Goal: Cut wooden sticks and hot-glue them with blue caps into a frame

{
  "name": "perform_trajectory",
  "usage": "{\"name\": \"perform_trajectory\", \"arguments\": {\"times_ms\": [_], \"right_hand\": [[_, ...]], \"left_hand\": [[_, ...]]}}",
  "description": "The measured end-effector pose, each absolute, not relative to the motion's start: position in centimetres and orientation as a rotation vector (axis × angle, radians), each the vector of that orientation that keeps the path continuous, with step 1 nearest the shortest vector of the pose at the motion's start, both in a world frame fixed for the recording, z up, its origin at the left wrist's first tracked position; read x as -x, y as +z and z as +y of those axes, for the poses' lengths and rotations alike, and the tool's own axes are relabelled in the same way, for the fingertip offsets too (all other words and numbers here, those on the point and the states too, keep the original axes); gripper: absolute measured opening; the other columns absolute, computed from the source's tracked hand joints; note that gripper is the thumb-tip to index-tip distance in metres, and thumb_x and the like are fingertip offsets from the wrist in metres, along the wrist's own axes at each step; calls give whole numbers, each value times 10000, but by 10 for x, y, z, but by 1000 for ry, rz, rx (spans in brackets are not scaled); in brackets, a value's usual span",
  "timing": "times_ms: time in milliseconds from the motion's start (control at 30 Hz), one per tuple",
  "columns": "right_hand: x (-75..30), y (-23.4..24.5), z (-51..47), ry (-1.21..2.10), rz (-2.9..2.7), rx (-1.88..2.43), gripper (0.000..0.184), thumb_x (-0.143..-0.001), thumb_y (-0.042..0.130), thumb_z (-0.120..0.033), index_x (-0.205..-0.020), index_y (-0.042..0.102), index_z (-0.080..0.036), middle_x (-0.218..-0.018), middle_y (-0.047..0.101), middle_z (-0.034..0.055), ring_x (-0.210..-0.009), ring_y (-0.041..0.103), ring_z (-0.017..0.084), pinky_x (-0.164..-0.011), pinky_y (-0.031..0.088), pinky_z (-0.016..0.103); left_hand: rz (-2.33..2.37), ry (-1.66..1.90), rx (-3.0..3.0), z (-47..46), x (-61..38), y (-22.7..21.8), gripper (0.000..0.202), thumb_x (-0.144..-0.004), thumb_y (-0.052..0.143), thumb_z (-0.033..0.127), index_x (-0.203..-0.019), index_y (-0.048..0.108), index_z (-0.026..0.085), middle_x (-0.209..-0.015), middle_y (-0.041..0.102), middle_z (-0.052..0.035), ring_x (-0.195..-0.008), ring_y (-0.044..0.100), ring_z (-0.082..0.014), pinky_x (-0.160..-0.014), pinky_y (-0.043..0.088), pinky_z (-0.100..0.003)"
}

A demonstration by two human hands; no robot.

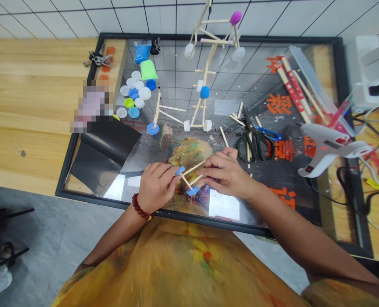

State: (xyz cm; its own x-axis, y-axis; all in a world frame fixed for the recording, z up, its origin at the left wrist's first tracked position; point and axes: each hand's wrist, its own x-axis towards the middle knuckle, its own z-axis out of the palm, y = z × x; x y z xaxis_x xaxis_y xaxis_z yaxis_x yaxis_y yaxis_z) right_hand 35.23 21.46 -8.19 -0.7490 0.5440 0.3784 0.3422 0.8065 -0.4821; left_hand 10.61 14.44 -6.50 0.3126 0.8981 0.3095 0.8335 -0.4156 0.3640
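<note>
Between my two hands, over the front of the glass-topped board, is a small frame of wooden sticks (193, 167) with blue bottle-cap wheels on a short axle. My left hand (159, 185), with a red bead bracelet at the wrist, pinches the frame beside the upper blue wheel (180, 171). The lower blue wheel (192, 190) hangs free at the axle's other end. Closed around the sticks' far ends is my right hand (223, 172); its fingertips hide where the sticks meet. Black-handled scissors (255, 145) and cut stick pieces lie just beyond it.
Finished-looking stick models stand at the back, one with a blue ball (204, 92), one with a purple ball (235, 18). Loose bottle caps (139, 102) and black sheets (104, 155) lie left. At right are a white glue gun (331, 149), its cables and red-white packets (296, 89).
</note>
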Motion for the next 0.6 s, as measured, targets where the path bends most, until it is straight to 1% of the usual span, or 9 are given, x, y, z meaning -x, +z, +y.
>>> {"name": "perform_trajectory", "arguments": {"times_ms": [133,267,367,467,533,600], "right_hand": [[-352,-80,215,521,-2452,659,228,-856,661,-396,-1013,703,-235,-830,614,18,-755,527,147,-798,286,388],[-352,-79,214,502,-2410,655,252,-846,673,-390,-1032,698,-223,-853,625,28,-768,533,151,-796,287,390],[-351,-80,213,493,-2448,666,189,-871,641,-336,-1014,704,-230,-861,618,25,-789,532,154,-810,284,397],[-353,-80,214,471,-2487,704,130,-891,604,-289,-932,714,-235,-843,612,18,-783,524,153,-814,289,399],[-357,-77,215,449,-2475,760,117,-887,609,-283,-890,716,-234,-836,620,18,-772,530,154,-813,300,402],[-360,-69,216,441,-2431,834,97,-876,627,-279,-875,713,-234,-835,635,20,-771,554,156,-810,325,400]], "left_hand": [[1621,706,-2432,144,-106,-65,195,-902,572,268,-1050,667,185,-963,724,-76,-891,630,-208,-765,450,-348],[1612,722,-2440,144,-105,-64,188,-894,587,258,-1046,663,181,-954,725,-72,-881,628,-204,-769,452,-343],[1610,738,-2438,145,-105,-64,184,-890,592,254,-1040,663,177,-949,726,-75,-880,632,-203,-770,456,-340],[1650,762,-2407,144,-103,-66,175,-888,593,257,-1023,669,176,-953,727,-75,-882,639,-200,-783,466,-338],[1688,772,-2376,142,-101,-67,178,-882,601,260,-1023,672,178,-961,727,-75,-887,642,-200,-795,475,-338],[1731,799,-2343,137,-98,-65,220,-866,626,267,-1063,666,178,-992,718,-84,-910,641,-209,-816,485,-345]]}}
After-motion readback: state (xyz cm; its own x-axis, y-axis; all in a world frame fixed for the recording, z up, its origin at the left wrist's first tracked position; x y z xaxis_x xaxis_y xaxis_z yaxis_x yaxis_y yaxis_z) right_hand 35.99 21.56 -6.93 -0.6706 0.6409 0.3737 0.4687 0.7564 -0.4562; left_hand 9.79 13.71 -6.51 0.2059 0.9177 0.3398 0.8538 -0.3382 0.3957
